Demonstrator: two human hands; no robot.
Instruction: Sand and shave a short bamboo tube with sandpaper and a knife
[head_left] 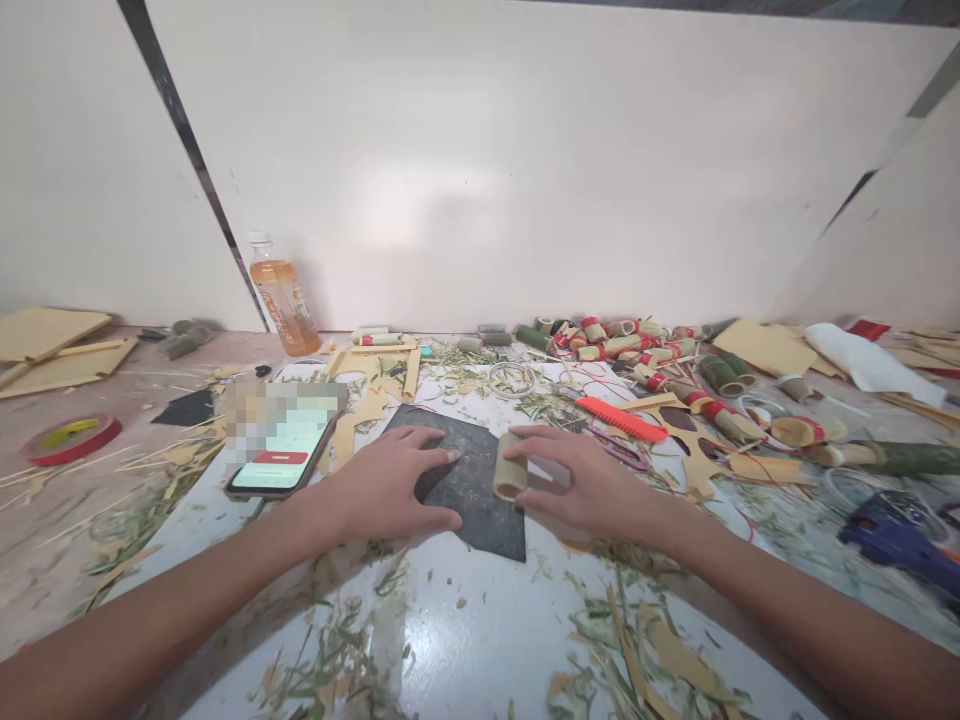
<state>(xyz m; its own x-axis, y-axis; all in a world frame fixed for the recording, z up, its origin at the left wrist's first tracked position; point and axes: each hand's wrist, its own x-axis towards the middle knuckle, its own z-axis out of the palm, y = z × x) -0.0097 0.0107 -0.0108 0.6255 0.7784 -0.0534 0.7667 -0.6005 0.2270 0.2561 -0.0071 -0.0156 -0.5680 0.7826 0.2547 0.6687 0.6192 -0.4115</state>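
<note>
1. Left hand (390,485) lies flat, fingers spread, pressing the dark abrasive sheet (469,490) onto the worktop (465,640); grip released, nothing grasped.
2. Right hand (585,480) grasps a short bamboo tube (511,465), laid on its side, its cut end on the sheet's 3 o'clock edge; thumb and fingers wrapped round it.
3. Sheet sits at picture centre, between both hands.
4. Phone (281,455) at 9 o'clock of the left hand, just beside it; screen lit.
5. Orange-handled tool (621,420) at 1 o'clock of the right hand; bottle (283,298) at 11 o'clock against the wall; red tape roll (71,438) far at 9 o'clock; wrapped bamboo pieces (637,345) heaped at 1 o'clock.
</note>
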